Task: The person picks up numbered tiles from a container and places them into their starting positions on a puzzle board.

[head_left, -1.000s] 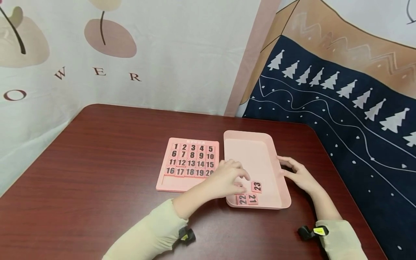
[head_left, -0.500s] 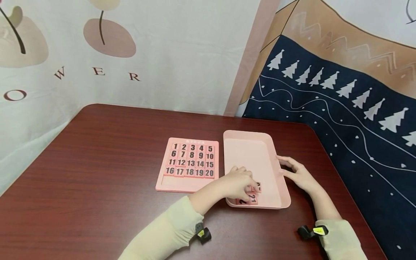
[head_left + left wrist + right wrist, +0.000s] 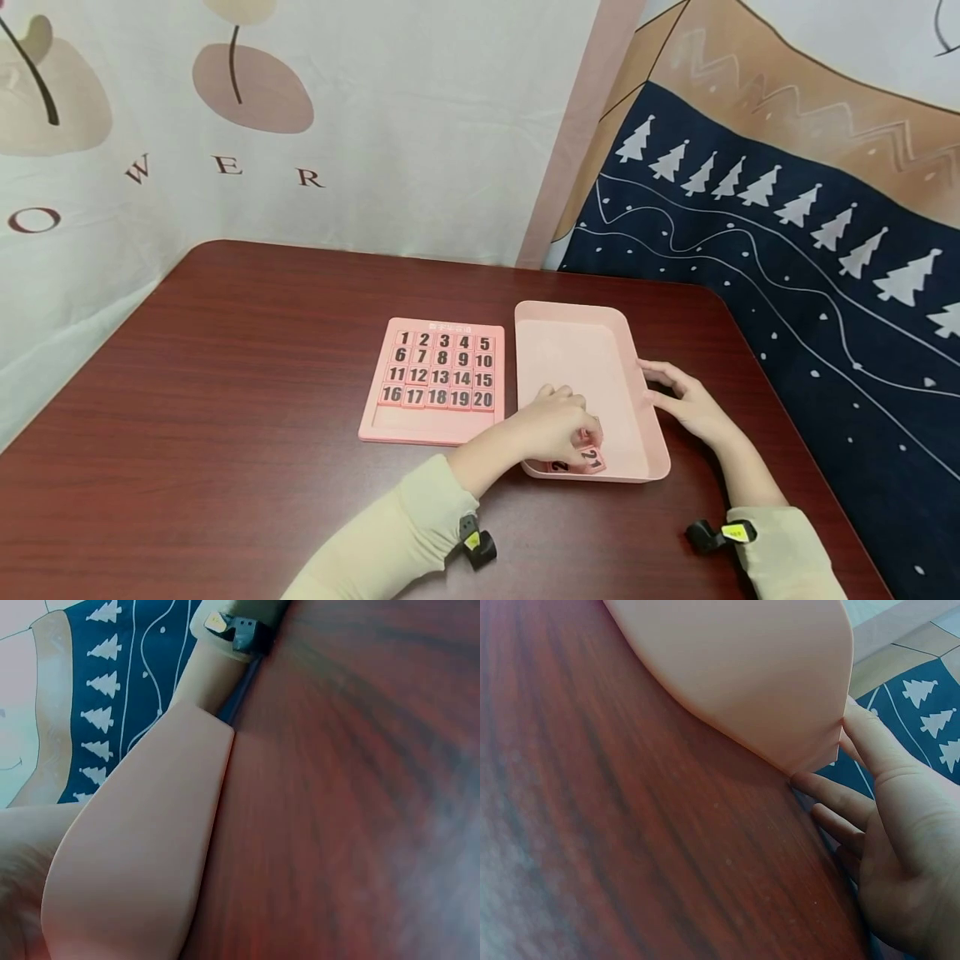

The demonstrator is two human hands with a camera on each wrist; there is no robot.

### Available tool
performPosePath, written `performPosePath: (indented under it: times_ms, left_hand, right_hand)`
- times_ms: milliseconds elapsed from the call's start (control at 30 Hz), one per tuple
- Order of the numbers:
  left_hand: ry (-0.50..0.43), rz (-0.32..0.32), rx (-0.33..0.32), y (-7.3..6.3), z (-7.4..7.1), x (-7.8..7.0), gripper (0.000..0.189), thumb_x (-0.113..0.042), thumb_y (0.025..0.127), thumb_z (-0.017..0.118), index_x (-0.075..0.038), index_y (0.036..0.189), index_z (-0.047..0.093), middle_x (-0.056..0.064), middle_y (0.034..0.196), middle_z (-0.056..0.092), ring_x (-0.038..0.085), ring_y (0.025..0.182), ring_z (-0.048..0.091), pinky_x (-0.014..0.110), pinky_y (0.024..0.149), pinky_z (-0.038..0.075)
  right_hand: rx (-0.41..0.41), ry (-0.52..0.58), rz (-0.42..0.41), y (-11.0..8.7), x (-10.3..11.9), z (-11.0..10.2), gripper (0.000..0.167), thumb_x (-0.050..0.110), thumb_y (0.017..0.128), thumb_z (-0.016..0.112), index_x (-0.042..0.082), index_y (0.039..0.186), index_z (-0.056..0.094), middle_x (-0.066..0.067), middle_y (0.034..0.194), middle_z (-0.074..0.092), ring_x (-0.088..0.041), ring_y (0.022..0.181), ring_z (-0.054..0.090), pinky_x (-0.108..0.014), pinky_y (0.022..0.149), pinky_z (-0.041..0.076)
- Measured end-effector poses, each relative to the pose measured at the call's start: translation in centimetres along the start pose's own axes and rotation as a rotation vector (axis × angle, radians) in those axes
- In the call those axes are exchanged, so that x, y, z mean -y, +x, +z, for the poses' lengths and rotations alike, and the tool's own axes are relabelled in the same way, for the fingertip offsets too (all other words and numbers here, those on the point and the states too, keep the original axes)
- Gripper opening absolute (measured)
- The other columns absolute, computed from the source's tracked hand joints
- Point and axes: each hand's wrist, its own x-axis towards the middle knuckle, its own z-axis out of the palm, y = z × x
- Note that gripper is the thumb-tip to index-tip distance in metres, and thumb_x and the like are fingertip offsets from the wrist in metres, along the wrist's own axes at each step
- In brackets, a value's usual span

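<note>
My left hand [image 3: 553,423] reaches into the near end of the pink tray [image 3: 573,358]. Its thumb and fingertips pinch the number tile 21 [image 3: 593,458], which sits askew. Beside it lies tile 22 [image 3: 558,467], mostly covered by the hand, as is another tile behind the fingers. My right hand [image 3: 692,406] touches the tray's right outer wall with extended fingers; the right wrist view has its thumb near the rim and a fingertip at the bottom edge. Left of the tray lies a pink number board [image 3: 431,427], filled from 1 to 20 with a bare bottom row.
A dark red wooden table [image 3: 247,400] carries everything. Behind it hang a pale printed cloth [image 3: 420,150] and a navy cloth with white trees [image 3: 750,250]. Each sleeve bears a black wrist camera [image 3: 477,543].
My left hand has moved right and down over the tiles inside the tray. Tile 21 has turned askew at its fingertips. The right hand stays at the tray's side.
</note>
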Motion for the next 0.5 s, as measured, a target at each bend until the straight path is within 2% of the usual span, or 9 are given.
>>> performPosePath:
  times_ms: [167, 400, 500]
  left_hand:
    - [-0.037, -0.004, 0.020, -0.04, -0.16, 0.15, 0.029, -0.045, 0.071, 0.081, -0.036, 0.098, 0.073, -0.017, 0.080, 0.048, 0.005, 0.082, 0.039, 0.026, 0.074, 0.028]
    - [0.043, -0.014, -0.039, 0.19, 0.31, -0.18, 0.025, -0.051, 0.070, 0.079, -0.034, 0.086, 0.073, -0.016, 0.076, 0.046, 0.006, 0.082, 0.041, 0.026, 0.074, 0.029]
    - [0.045, -0.018, -0.038, 0.18, 0.29, -0.18, 0.024, -0.050, 0.070, 0.079, -0.033, 0.085, 0.073, -0.016, 0.077, 0.046, 0.006, 0.083, 0.042, 0.026, 0.075, 0.029]
  right_hand:
    - [0.002, -0.005, 0.003, 0.09, 0.02, 0.02, 0.048, -0.003, 0.091, 0.059, -0.005, 0.137, 0.045, -0.031, 0.130, 0.049, 0.003, 0.115, 0.048, -0.015, 0.090, 0.039]
    - [-0.003, -0.014, 0.001, -0.03, 0.14, 0.03, 0.048, -0.003, 0.091, 0.059, -0.005, 0.136, 0.045, -0.030, 0.129, 0.051, 0.003, 0.114, 0.049, -0.014, 0.091, 0.038]
    - [-0.005, -0.016, 0.005, -0.07, 0.14, 0.05, 0.048, -0.003, 0.091, 0.060, -0.005, 0.136, 0.045, -0.030, 0.129, 0.050, 0.003, 0.115, 0.048, -0.014, 0.091, 0.038]
